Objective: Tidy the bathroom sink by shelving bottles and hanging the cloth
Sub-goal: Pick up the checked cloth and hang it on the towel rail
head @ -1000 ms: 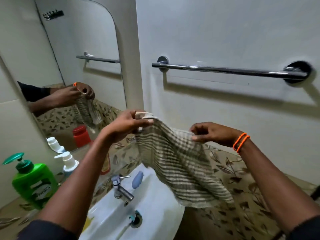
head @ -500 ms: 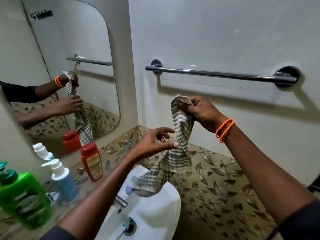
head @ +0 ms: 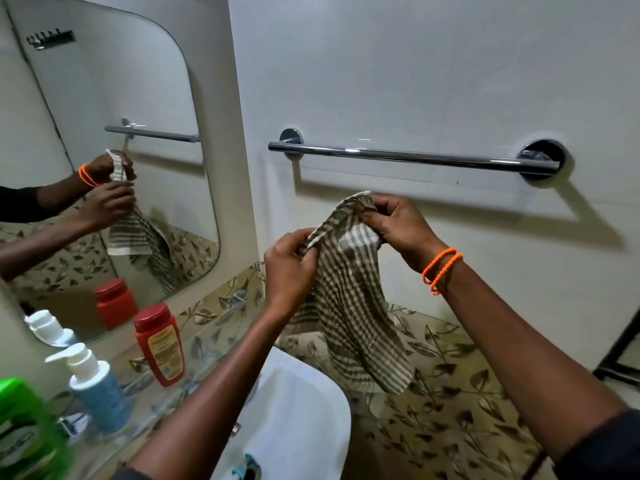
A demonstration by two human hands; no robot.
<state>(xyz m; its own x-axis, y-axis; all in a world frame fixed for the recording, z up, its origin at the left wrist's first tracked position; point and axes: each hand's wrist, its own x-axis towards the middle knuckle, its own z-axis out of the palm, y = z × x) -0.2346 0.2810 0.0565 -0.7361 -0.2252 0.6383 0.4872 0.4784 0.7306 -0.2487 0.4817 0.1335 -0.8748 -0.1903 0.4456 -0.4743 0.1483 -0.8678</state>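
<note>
A striped cloth (head: 349, 299) is gripped by the raised left hand (head: 289, 271) and right hand (head: 398, 226), both closed, below the towel rail (head: 408, 156); bottles (head: 157, 344) stand on the shelf (head: 207, 344).

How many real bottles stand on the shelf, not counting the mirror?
3: the red bottle nearest the sink, the blue pump bottle left of it, the green bottle at the left edge. More may lie outside the view.

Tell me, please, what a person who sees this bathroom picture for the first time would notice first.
First, the two hands at the centre: the left hand and the right hand both grip a striped cloth that hangs down above the white sink. Just above them, a bare chrome towel bar crosses the wall. At lower left, a red bottle stands on the glass shelf.
</note>
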